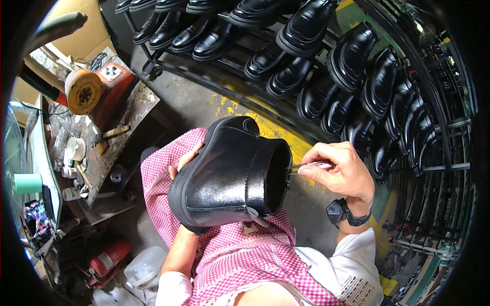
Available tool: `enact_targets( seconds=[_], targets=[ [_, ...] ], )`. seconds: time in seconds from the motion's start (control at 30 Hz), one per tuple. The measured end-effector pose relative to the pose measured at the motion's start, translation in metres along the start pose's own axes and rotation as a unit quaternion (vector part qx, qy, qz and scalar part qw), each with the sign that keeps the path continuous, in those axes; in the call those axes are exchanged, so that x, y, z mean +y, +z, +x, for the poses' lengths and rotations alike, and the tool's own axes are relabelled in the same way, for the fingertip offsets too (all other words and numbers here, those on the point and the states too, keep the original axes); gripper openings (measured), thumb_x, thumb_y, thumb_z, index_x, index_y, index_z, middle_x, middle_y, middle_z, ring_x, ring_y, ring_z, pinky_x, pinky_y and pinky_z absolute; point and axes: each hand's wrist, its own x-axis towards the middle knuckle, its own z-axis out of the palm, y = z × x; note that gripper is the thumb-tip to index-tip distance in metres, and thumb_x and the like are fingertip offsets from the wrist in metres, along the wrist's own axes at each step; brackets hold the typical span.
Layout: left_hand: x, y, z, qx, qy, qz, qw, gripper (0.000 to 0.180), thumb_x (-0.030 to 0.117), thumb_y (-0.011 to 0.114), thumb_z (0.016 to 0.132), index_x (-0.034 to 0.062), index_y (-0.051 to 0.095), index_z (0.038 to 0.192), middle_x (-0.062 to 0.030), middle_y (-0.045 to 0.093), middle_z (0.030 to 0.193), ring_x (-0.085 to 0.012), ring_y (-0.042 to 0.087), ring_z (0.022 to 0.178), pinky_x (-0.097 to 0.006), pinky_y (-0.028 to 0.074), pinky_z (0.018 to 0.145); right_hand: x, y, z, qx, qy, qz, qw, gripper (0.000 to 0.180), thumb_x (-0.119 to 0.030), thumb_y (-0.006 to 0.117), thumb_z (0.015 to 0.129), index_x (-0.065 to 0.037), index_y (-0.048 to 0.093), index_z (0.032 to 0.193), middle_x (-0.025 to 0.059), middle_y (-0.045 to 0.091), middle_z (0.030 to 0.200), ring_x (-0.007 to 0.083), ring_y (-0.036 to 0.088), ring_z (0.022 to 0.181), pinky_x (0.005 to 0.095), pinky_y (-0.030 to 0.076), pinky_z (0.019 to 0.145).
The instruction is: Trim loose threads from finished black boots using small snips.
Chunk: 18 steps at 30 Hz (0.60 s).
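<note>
From the head view, you've got a black boot [224, 178] over your lap, opening facing right, sole toward your left. Your left hand [187, 159] has its fingers curled over the sole edge, gripping the boot; the rest of that hand is hidden behind it. Your right hand [337, 166] has its fingers closed on a slim metal tool [306, 166], tip right at the boot's opening. Can't tell if it's touching the lining. There's a black strapped device [349, 217] on that wrist too.

You're wearing a pink checked apron [235, 270], and the boot sits just above it or on it, hard to say which. Ahead of you a black rack [229, 89] carries rows of shiny black shoes [303, 30]. Off to your left, the tabletop [139, 109] has a red machine [113, 84] with a yellow wheel [83, 93], plus a hammer [115, 132]. Below that, a red extinguisher [109, 256] is near a whitish jug [146, 268].
</note>
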Motion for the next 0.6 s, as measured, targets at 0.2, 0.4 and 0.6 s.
enact_targets(
  seconds=[0.2,0.4,0.6],
  targets=[
    [-0.001,0.0,-0.001,0.03,0.001,0.01,1.0,0.056,0.05,0.031,0.091,0.0028,0.047,0.117,-0.0162,0.043,0.129,-0.029,0.039,0.121,-0.044,0.025,0.105,0.002,0.0,0.004,-0.054,0.007,-0.015,0.998,0.024,-0.024,0.071,0.072,-0.002,0.061,0.069,0.0079,0.058,0.056,0.0175,0.058,0.048,0.0255,0.042,0.048],
    [-0.006,0.0,0.001,0.008,0.008,-0.012,1.0,0.061,0.05,0.028,0.092,-0.002,0.045,0.119,-0.0172,0.045,0.126,-0.0264,0.043,0.117,-0.039,0.029,0.104,0.005,0.003,0.006,-0.061,-0.101,-0.091,0.989,0.022,-0.021,0.071,0.073,-0.002,0.061,0.067,0.0076,0.056,0.053,0.0153,0.055,0.045,0.0243,0.039,0.045],
    [-0.033,-0.067,-0.022,0.0,0.063,0.005,0.998,0.043,0.036,0.038,0.093,-0.001,0.047,0.114,-0.0157,0.049,0.121,-0.0276,0.047,0.111,-0.039,0.035,0.098,0.047,0.006,-0.009,0.173,0.031,0.278,0.944,0.037,-0.028,0.069,0.077,-0.001,0.057,0.098,0.001,0.057,0.081,0.0048,0.05,0.072,0.0173,0.039,0.063]
  ],
)
